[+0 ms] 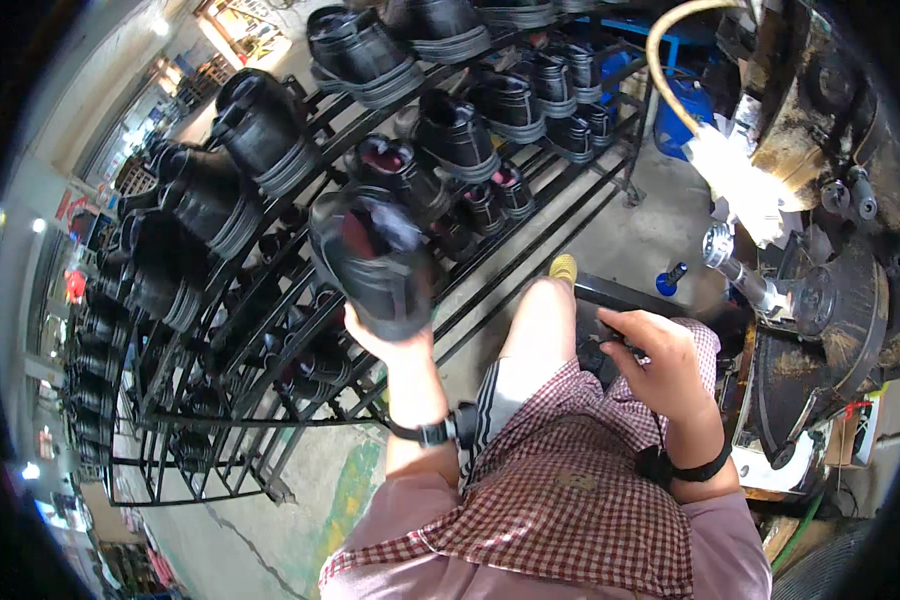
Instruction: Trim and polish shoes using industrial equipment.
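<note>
Head view: the black shoe, just off centre toward 10 o'clock, could slip or scuff against its neighbours, because one hand alone supports its lower end and the crowded rack is close by. The left hand is closed around that lower end, thumb side showing, with the shoe's opening facing up; the shoe is slightly blurred. The right hand, toward 4 o'clock, is half curled above the lap, thumb and forefinger parted; its palm is hidden, so I cannot tell whether it holds anything. Below, toward 5 o'clock, is a red-checked apron. A yellow slipper shows near 2 o'clock. Farther out, the rack's rows of black shoes spread from 8 to 12 o'clock. A glaring lamp is at 2 o'clock, above a dusty machine at 3 o'clock.
</note>
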`<state>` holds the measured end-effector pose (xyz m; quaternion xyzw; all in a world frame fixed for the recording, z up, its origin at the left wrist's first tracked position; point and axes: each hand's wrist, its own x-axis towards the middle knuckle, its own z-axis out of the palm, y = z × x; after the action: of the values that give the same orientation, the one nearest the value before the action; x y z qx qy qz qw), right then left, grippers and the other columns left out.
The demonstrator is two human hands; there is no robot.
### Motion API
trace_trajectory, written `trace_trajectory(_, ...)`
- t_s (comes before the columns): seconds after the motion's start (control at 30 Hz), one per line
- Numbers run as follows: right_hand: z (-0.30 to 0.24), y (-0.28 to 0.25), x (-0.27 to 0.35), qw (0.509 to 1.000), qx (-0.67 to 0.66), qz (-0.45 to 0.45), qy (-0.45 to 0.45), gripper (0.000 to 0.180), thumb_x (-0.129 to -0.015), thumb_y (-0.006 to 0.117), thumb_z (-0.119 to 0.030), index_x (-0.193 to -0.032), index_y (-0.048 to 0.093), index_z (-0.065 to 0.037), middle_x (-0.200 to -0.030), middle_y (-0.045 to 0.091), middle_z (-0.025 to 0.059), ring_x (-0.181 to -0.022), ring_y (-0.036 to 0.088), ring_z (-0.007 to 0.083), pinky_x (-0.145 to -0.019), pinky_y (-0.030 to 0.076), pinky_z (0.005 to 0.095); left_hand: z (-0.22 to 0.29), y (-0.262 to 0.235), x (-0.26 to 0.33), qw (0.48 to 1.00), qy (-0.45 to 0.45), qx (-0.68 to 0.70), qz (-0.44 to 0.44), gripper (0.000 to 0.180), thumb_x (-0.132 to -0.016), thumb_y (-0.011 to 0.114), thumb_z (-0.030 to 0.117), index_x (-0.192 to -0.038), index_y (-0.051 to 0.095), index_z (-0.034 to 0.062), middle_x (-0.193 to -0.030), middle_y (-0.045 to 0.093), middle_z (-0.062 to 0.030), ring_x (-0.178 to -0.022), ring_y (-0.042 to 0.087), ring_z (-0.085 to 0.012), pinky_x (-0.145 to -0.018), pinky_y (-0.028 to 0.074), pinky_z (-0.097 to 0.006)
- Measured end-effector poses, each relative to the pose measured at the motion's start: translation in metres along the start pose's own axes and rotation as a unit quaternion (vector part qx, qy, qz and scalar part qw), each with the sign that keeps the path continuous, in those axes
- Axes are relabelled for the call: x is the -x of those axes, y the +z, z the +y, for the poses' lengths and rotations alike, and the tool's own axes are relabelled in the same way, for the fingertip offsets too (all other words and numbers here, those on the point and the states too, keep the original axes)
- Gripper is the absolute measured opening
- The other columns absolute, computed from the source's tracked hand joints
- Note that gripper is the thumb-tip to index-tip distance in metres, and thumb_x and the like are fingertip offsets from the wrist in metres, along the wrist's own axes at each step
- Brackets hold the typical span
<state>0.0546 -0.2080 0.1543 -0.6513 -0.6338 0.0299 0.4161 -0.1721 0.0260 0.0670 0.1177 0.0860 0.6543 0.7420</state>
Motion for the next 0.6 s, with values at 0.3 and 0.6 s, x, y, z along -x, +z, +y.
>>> trace_trajectory(0.3, 0.016, 0.0, 0.0, 0.998, 0.007, -0.001, 0.057, 0.036, -0.075, 0.074, -0.005, -0.109, 0.065, -0.002, -0.095, 0.067, 0.0147, -0.08, 0.067, 0.0282, -0.07, 0.053, 0.0338, 0.039, -0.048, -0.086, 0.94, -0.136, 0.273, 0.152, 0.081, -0.085, 0.066, 0.045, -0.14, 0.031, -0.0037, -0.141, 0.029, -0.0298, -0.11, 0.055, -0.0408, -0.082, 0.06, -0.039)
trace_trajectory(0.6, 0.032, 0.004, -0.011, 0.997, -0.039, -0.02, 0.069, 0.034, -0.073, 0.075, -0.006, -0.106, 0.066, -0.002, -0.09, 0.066, 0.0121, -0.08, 0.065, 0.0255, -0.072, 0.051, 0.0318, -0.055, 0.077, -0.073, 0.703, 0.254, -0.658, -0.095, 0.058, -0.082, 0.074, 0.023, -0.129, 0.047, 0.0005, -0.124, 0.056, -0.0134, -0.079, 0.063, -0.0166, -0.064, 0.053, -0.03)
